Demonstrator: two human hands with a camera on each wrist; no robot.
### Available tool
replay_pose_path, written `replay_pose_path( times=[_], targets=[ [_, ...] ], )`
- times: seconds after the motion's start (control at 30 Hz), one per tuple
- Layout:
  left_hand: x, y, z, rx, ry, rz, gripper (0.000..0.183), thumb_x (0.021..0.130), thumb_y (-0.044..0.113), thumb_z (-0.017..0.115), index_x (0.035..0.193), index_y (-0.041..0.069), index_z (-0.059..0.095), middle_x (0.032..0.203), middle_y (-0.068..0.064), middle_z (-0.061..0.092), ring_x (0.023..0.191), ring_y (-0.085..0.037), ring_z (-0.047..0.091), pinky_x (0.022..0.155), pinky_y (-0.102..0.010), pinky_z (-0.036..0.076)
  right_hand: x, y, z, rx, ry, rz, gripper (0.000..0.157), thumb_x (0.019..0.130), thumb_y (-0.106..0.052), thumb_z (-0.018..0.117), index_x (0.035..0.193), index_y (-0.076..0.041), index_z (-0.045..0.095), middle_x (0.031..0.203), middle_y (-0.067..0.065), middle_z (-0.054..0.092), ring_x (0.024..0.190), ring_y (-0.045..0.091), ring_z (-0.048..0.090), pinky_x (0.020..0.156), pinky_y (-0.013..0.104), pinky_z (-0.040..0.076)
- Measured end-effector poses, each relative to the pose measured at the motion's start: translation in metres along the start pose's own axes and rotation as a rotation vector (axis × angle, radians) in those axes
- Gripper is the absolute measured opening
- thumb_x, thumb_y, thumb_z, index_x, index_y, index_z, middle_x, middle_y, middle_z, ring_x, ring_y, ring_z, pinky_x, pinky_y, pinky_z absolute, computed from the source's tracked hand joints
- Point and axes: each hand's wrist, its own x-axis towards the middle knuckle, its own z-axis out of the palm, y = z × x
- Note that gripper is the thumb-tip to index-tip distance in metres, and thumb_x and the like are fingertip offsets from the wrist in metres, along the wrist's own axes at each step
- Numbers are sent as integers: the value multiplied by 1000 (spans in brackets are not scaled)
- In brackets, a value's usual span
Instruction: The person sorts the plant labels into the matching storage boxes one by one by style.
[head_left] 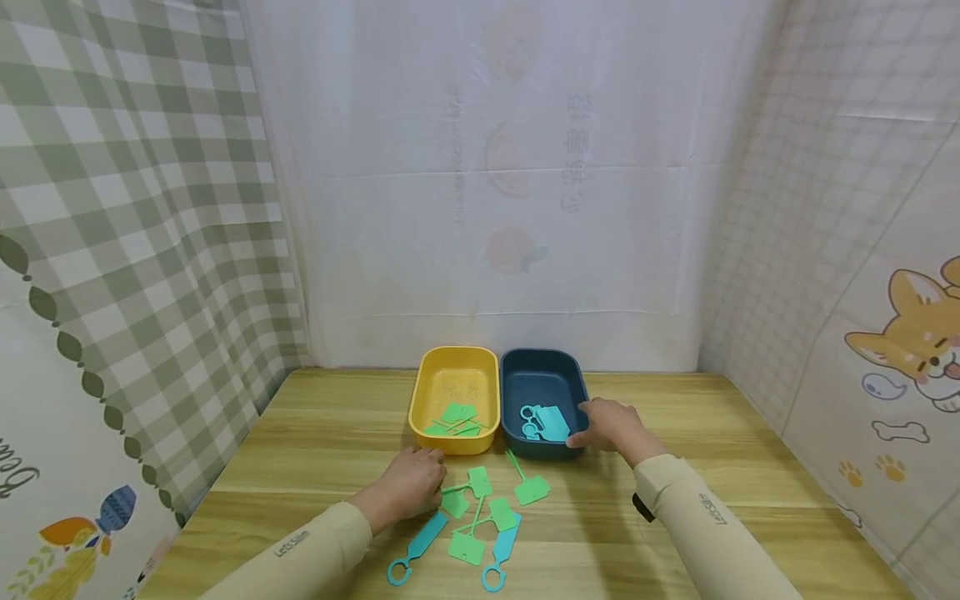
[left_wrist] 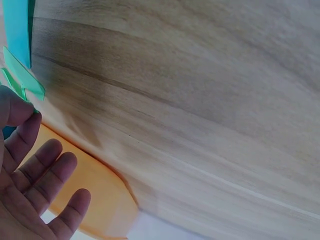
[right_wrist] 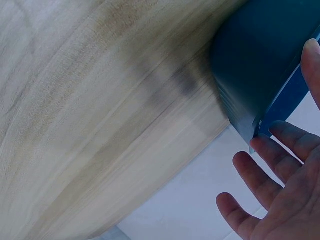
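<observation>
My left hand (head_left: 411, 485) is low over the table in front of the yellow bin (head_left: 417, 410). Its thumb and index finger pinch the thin end of a green plastic tag (left_wrist: 25, 80); the other fingers spread loosely. Several more green tags (head_left: 467, 548) with thin tails lie to its right, beside two blue ring-ended tags (head_left: 429, 533). My right hand (head_left: 609, 427) is at the right rim of the navy bin (head_left: 542, 358), fingers apart, holding nothing visible. Blue tags (head_left: 553, 423) lie inside the navy bin, and green tags (head_left: 459, 412) inside the yellow one.
The two bins stand side by side toward the back of the wooden table (head_left: 337, 417). Behind it hangs a white curtain (head_left: 390, 250). A checked cloth (head_left: 195, 167) borders the left side, and a printed sheet (head_left: 825, 292) the right.
</observation>
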Motion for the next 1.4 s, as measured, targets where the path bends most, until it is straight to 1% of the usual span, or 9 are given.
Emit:
replay_pose_path(
  times=[0.23, 0.33, 0.43, 0.7, 0.87, 1.0, 1.13, 1.27, 1.4],
  targets=[
    [0, -5, 2, -18, 70, 51, 22, 74, 13, 67, 60, 19, 52, 78, 5, 50, 70, -12, 49, 63, -30, 41, 0, 0, 0, 3, 3, -3, 77, 83, -42, 79, 136, 6, 53, 137, 29, 51, 125, 47, 49, 97, 68, 36],
    [0, -6, 2, -17, 87, 65, 21, 74, 13, 67, 60, 20, 54, 80, 6, 51, 69, -11, 49, 63, -30, 42, -1, -1, -1, 2, 5, -5, 77, 83, -42, 79, 136, 6, 53, 137, 29, 51, 124, 47, 50, 96, 68, 36],
    [0, -7, 2, -12, 95, 76, 20, 74, 12, 67, 60, 19, 55, 78, 6, 50, 68, -11, 49, 61, -30, 42, -2, -1, -1, 3, 6, -7, 76, 83, -42, 79, 136, 6, 53, 137, 29, 51, 124, 47, 50, 96, 68, 37],
    [0, -4, 0, -8, 80, 86, 21, 74, 11, 67, 60, 19, 54, 76, 7, 48, 66, -10, 48, 65, -31, 45, -3, -1, -1, 8, 6, -10, 75, 84, -42, 78, 136, 6, 53, 137, 30, 51, 124, 47, 49, 96, 69, 35],
    [0, -3, 0, -26, 94, 88, 21, 72, 13, 67, 59, 20, 51, 78, 7, 47, 67, -9, 45, 60, -27, 38, -3, 0, 0, 14, 8, -6, 76, 84, -42, 78, 137, 6, 53, 138, 30, 50, 126, 47, 49, 97, 69, 34],
    [0, -4, 0, -35, 145, 92, 22, 70, 12, 65, 58, 21, 49, 80, 7, 47, 69, -9, 44, 59, -25, 35, -3, -1, 0, 13, 7, -2, 76, 84, -42, 78, 137, 6, 53, 139, 29, 50, 126, 47, 48, 98, 69, 34],
    [2, -5, 1, -45, 235, 110, 24, 69, 9, 63, 56, 21, 47, 80, 6, 46, 72, -11, 45, 66, -28, 42, -3, -1, 0, 7, 7, -4, 75, 84, -42, 79, 136, 6, 53, 138, 30, 50, 125, 47, 49, 97, 69, 35],
    [6, -9, 1, 18, 332, 132, 21, 66, 11, 63, 55, 19, 48, 84, 4, 49, 72, -14, 48, 72, -33, 47, -3, -1, 0, 3, 5, -5, 76, 84, -42, 78, 137, 5, 53, 138, 29, 50, 124, 47, 49, 96, 69, 36],
    [9, -13, -5, 84, 386, 129, 20, 65, 13, 64, 55, 19, 48, 86, 2, 51, 73, -15, 51, 72, -35, 49, -2, 0, 1, -1, 6, -8, 76, 84, -42, 78, 137, 6, 53, 138, 29, 50, 124, 47, 50, 95, 68, 37]
  ],
)
